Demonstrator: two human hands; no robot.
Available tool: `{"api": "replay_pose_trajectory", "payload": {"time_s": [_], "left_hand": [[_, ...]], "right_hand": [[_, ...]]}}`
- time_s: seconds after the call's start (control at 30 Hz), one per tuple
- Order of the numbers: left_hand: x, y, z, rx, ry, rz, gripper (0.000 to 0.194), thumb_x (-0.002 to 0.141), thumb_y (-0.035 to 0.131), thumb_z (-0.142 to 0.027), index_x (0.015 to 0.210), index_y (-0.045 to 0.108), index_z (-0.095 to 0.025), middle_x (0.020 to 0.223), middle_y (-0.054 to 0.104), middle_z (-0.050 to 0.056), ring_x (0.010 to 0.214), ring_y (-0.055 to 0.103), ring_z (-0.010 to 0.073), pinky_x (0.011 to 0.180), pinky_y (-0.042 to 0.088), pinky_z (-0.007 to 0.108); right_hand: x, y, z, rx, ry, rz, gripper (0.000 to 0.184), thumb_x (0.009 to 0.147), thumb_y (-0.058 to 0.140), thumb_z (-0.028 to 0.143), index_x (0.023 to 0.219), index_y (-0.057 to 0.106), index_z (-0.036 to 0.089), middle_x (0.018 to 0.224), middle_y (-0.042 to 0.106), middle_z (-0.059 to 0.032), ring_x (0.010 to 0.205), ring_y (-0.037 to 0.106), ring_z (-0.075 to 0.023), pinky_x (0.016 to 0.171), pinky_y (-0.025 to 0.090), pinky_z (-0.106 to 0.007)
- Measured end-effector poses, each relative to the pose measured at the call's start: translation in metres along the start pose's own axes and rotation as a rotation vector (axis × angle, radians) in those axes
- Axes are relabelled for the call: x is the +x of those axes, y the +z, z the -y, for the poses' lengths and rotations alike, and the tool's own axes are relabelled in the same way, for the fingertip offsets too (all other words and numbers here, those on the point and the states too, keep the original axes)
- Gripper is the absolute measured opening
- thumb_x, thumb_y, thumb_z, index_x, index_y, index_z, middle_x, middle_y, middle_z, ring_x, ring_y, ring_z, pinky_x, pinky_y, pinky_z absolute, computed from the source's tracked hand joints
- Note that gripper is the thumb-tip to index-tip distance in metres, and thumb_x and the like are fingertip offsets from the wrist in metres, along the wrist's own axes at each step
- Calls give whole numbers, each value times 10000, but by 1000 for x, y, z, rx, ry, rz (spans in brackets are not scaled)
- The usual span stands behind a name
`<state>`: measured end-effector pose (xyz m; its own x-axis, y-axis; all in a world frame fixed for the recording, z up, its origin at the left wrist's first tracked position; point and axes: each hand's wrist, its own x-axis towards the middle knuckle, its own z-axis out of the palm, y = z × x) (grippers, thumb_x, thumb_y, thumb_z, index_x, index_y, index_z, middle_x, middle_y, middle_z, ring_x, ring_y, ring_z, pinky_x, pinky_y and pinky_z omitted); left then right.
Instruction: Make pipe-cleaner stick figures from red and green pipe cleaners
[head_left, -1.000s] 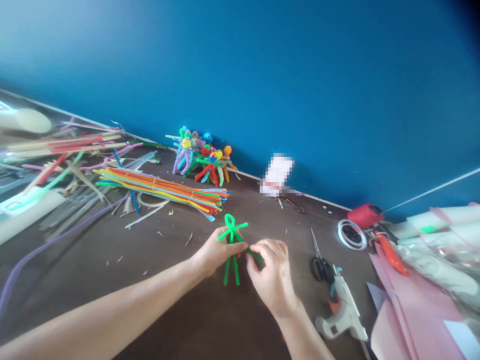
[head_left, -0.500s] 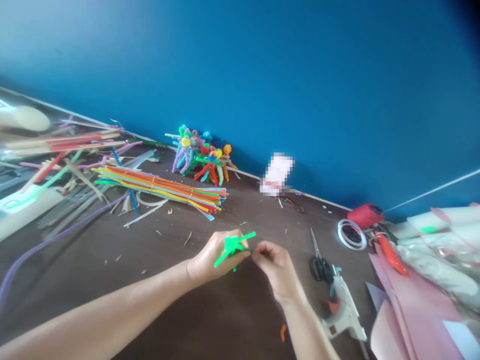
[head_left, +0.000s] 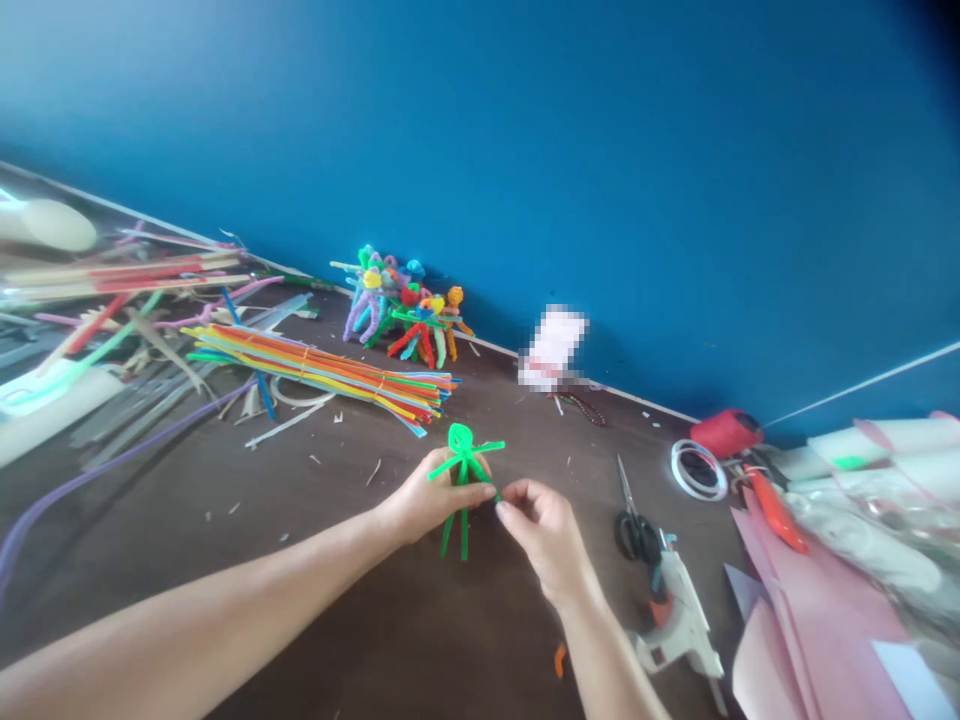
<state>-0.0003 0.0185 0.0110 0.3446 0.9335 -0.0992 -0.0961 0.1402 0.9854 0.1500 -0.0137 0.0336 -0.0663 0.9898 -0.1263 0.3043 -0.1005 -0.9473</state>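
Note:
A bright green pipe cleaner figure (head_left: 460, 442) with a looped head, two arms and legs hanging down is pinched in my left hand (head_left: 442, 497), thumb across its body. One strand runs out to the right, and its end is between the thumb and fingers of my right hand (head_left: 536, 520). Both hands are held over the table, close together. Behind them, several finished pipe cleaner figures (head_left: 409, 305) in mixed colours stand by the wall. A banded bundle of colourful pipe cleaners (head_left: 322, 370) lies at the left.
Scissors (head_left: 632, 515) and a white glue gun (head_left: 686, 615) lie right of my right hand. Further right are a white ring roll (head_left: 697, 470), pink sheets (head_left: 810, 610) and plastic-wrapped rolls (head_left: 877, 520). Loose strips and sticks (head_left: 127, 285) clutter the left. A blue wall (head_left: 480, 150) rises behind.
The green figure has tipped upright, so its looped head and hanging legs now show. Both hands keep their hold, in nearly the same place.

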Motion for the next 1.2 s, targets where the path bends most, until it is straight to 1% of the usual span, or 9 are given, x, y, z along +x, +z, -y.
{"api": "replay_pose_trajectory", "payload": {"time_s": [0.13, 0.23, 0.43, 0.63, 0.73, 0.87, 0.97, 1.03, 1.2], "left_hand": [[1, -1, 1, 15, 8, -23, 161, 638, 631, -261, 672, 534, -138, 544, 460, -50, 530, 413, 84, 537, 345, 212], [0, -1, 0, 54, 28, -31, 157, 632, 637, -250, 677, 540, -135, 566, 456, -49, 547, 409, 84, 547, 344, 210], [-2, -2, -2, 112, 64, 12, 105, 656, 610, -212, 699, 552, -136, 600, 470, -42, 569, 418, 85, 564, 349, 207], [-1, -2, -1, 126, 106, 18, 81, 674, 593, -191, 695, 536, -136, 602, 465, -38, 582, 421, 87, 563, 353, 202], [-3, -3, -3, 178, 147, 19, 69, 691, 578, -193, 677, 539, -138, 610, 471, -31, 588, 436, 91, 565, 362, 206], [-5, -2, -5, 258, 199, -6, 60, 701, 568, -194, 687, 565, -135, 679, 508, -2, 646, 488, 114, 602, 392, 220], [-6, -2, -5, 272, 226, -8, 69, 710, 561, -204, 702, 571, -136, 686, 520, 6, 650, 502, 121, 593, 403, 223], [-6, -2, -5, 264, 236, -8, 75, 714, 560, -214, 703, 567, -140, 686, 522, 6, 648, 504, 123, 586, 406, 223], [-6, -2, -5, 247, 226, -28, 69, 710, 569, -209, 703, 557, -142, 681, 518, 2, 647, 493, 118, 595, 405, 222]], "right_hand": [[-2, 3, 3, -183, -94, -63, 63, 685, 536, 210, 672, 558, 152, 618, 565, 11, 595, 503, -121, 588, 391, -217], [-3, 5, 4, -220, -108, -80, 78, 695, 518, 210, 651, 548, 153, 602, 563, 9, 586, 512, -125, 579, 395, -216], [0, 5, 3, -180, -92, -72, 92, 702, 505, 210, 645, 548, 151, 598, 562, 11, 590, 516, -127, 570, 396, -212], [-1, 5, 2, -133, -86, -62, 93, 704, 522, 222, 659, 554, 147, 599, 545, 16, 583, 485, -115, 566, 380, -205], [-1, 5, -1, -78, -64, -59, 101, 710, 525, 228, 648, 544, 150, 579, 506, 28, 560, 437, -99, 540, 354, -193], [0, 6, -8, 46, -19, -43, 117, 718, 535, 242, 637, 520, 159, 548, 420, 51, 531, 350, -80, 498, 305, -179], [0, 6, -10, 133, -1, -30, 129, 722, 540, 250, 634, 504, 163, 546, 384, 56, 529, 325, -76, 488, 288, -176], [-1, 6, -9, 135, -9, -32, 132, 724, 546, 261, 644, 512, 161, 545, 390, 55, 523, 321, -75, 484, 287, -177], [-3, 5, -4, 40, -53, -52, 135, 728, 555, 270, 665, 551, 151, 537, 429, 49, 515, 346, -75, 489, 301, -179]]}}
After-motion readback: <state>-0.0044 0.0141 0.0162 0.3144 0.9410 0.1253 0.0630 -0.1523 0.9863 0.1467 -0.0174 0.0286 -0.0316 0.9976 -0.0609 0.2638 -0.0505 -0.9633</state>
